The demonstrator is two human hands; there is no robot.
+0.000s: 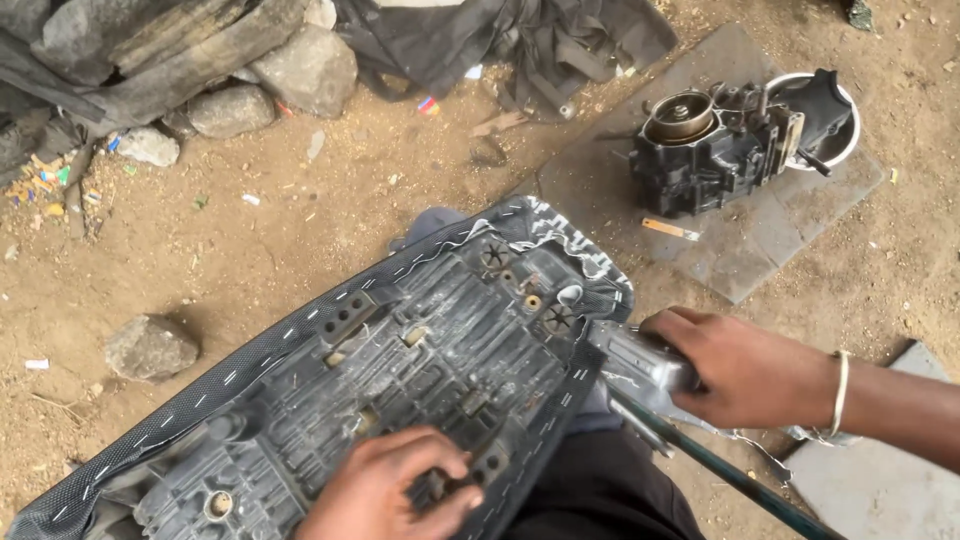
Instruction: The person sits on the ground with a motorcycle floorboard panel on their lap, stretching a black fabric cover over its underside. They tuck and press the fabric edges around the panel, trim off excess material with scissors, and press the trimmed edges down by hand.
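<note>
An upturned motorcycle seat (400, 360) lies across my lap, its black plastic base facing up and its dark cover stapled along the rim. My left hand (385, 490) grips the near edge of the base, fingers curled over the plastic ribs. My right hand (745, 365) is closed around a grey metal staple gun (635, 360), whose nose presses against the seat's right rim where the cover folds over. A thin dark hose (720, 468) runs from the tool toward the lower right.
A black engine part (715, 150) sits on a grey slab (740, 260) at the upper right, beside a round bowl. Rocks (300, 65) and dark cloth (500, 40) lie along the top. A lone stone (150, 347) rests on the dirt at left.
</note>
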